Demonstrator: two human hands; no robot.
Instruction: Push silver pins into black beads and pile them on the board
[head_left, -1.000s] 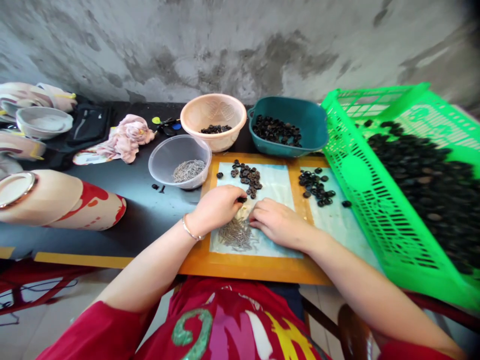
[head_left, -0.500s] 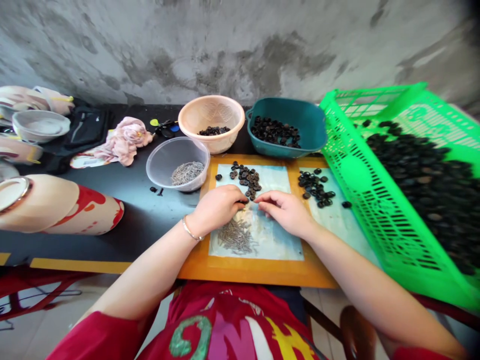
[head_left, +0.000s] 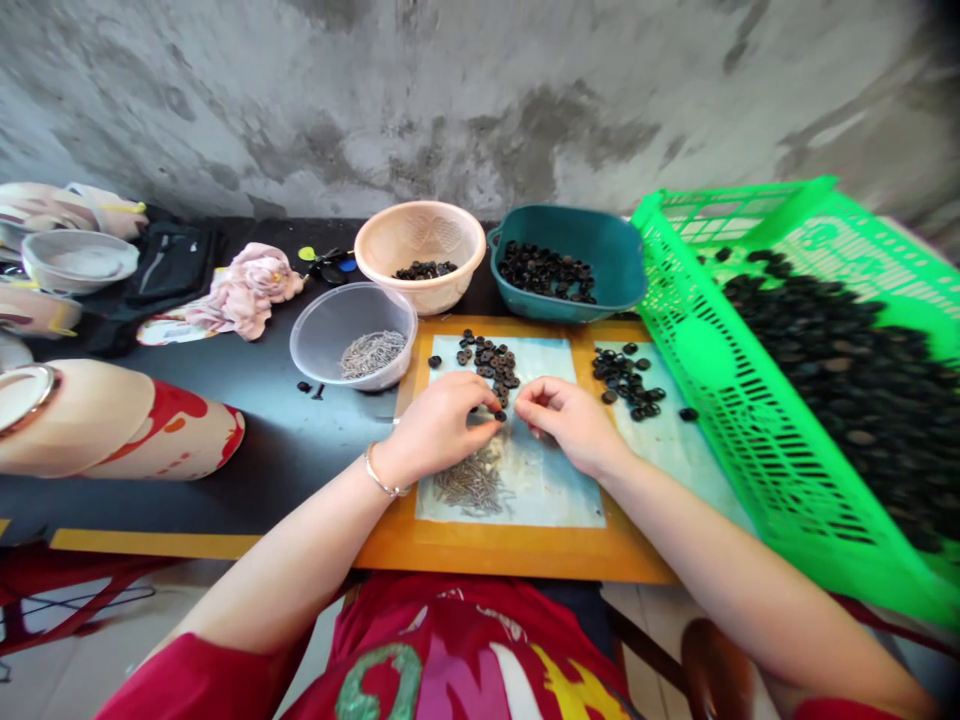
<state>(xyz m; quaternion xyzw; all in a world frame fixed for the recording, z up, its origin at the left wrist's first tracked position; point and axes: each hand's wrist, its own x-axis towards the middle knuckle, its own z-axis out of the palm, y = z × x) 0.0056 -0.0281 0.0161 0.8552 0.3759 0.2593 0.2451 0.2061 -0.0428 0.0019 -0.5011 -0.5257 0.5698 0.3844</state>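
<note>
My left hand pinches a small black disc between thumb and fingertips above the pale sheet. Facing it a short gap away, my right hand has thumb and forefinger closed; anything between them is too small to make out. Just beyond the fingertips lies a small pile of dark round discs, some with holes showing. Thin metal pins are heaped on the sheet below my left hand. To the right, more black discs rest on a second pale sheet.
A clear bowl holds metal pins. Behind stand a peach basket and a teal basin, both with dark discs. On the right, a green crate is heaped with black discs. A large cup lies at left near a pink cloth.
My left fingers have opened out a little, so the black disc between them now shows more plainly. My right hand stays close by, fingertips still pinched. The whole view has shifted slightly.
</note>
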